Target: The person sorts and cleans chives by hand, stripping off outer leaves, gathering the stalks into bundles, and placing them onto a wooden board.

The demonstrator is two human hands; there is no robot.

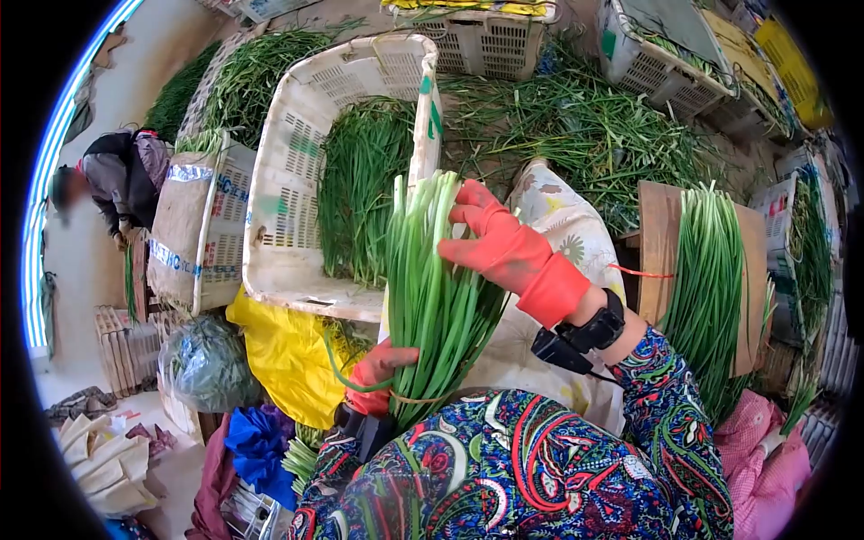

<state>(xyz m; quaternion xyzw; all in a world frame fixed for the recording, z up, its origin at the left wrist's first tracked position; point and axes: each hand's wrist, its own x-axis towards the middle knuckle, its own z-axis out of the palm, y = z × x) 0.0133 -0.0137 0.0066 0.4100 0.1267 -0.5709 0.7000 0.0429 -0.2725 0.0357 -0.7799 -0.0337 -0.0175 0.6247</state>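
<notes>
A thick bunch of Chinese chives (pixel 421 279) stands upright before my chest, pale cut ends up and green leaves down. A thin band (pixel 420 398) circles its lower part. My left hand (pixel 378 373), in a red rubber glove, is closed round the bunch low on its left side, with the thumb across the leaves. Near the top, my right hand (pixel 504 243), gloved the same way, has its bent fingers and thumb against the right side of the pale stems. Some of its fingertips are hidden behind the stems.
A white plastic crate (pixel 261 261) holding more chives stands ahead. To the right, a pile of chives (pixel 711 261) lies on a brown board (pixel 660 238). Loose leaves (pixel 576 135) cover the floor beyond. Another person (pixel 121 175) bends over at far left.
</notes>
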